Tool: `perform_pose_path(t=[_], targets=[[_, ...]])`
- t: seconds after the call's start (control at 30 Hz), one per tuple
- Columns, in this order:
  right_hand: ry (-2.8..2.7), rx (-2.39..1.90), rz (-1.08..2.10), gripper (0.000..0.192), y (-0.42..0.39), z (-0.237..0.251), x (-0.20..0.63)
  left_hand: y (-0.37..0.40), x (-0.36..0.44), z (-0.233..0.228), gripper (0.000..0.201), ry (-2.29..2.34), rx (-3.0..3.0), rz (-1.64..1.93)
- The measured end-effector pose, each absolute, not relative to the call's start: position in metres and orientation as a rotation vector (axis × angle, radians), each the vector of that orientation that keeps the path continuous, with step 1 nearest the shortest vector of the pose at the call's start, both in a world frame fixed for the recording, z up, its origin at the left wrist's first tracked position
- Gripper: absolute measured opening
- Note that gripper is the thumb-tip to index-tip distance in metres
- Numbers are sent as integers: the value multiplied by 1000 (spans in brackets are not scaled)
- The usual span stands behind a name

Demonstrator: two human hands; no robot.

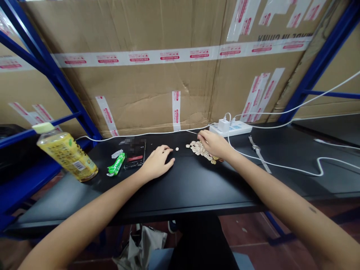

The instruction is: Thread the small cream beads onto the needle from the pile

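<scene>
**A:** Fig. 1, head view. My right hand (214, 144) rests on the heap of small pale round beads (200, 148) in the middle of the black matte tabletop (197, 183); its fingers are curled, pinching what looks like a thin pale thread (192, 132) that runs from the fingertips toward the cardboard wall behind the heap. Whether a bead is also in the pinch I cannot tell. My left hand (157, 162) lies to the left of the heap, palm down, fingers loosely spread, holding nothing; its fingertips are near one loose pale bead (177, 149) that sits apart, between hand and heap.

**B:** Risks, working outward from the heap?

**A:** I judge three. The beads are round and the top is smooth, so a nudge from my right wrist could send them rolling, and the front edge has no lip. The thread is fine and could slip from the pinch. Just right of the heap the white charging cable (281, 165) loops close by my forearm; snagging it could drag it through the beads. Behind the heap stands the white power strip (231, 128); left of it lie a dark phone (135, 153), a green wrapper (116, 165) and, farthest, a yellow-drink bottle (67, 152), leaning in this view, which a left-elbow sweep could topple.
</scene>
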State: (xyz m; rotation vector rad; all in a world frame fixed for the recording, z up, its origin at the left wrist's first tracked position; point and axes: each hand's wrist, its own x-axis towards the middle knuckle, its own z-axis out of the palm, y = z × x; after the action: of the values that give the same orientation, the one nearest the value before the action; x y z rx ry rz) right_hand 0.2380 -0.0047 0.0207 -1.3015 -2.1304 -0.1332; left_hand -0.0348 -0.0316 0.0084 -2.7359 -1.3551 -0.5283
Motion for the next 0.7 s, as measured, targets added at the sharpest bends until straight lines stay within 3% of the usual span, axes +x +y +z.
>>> perform_pose_path(t=[0.47, 0.7], targets=[[-2461, -1323, -269, 36, -9, 6, 214, -33, -35, 6, 45, -1384, -2792, -514], [-2434, -1046, 107, 28, -21, 19, 214, -33, -36, 8, 35, -1341, -2782, -592]])
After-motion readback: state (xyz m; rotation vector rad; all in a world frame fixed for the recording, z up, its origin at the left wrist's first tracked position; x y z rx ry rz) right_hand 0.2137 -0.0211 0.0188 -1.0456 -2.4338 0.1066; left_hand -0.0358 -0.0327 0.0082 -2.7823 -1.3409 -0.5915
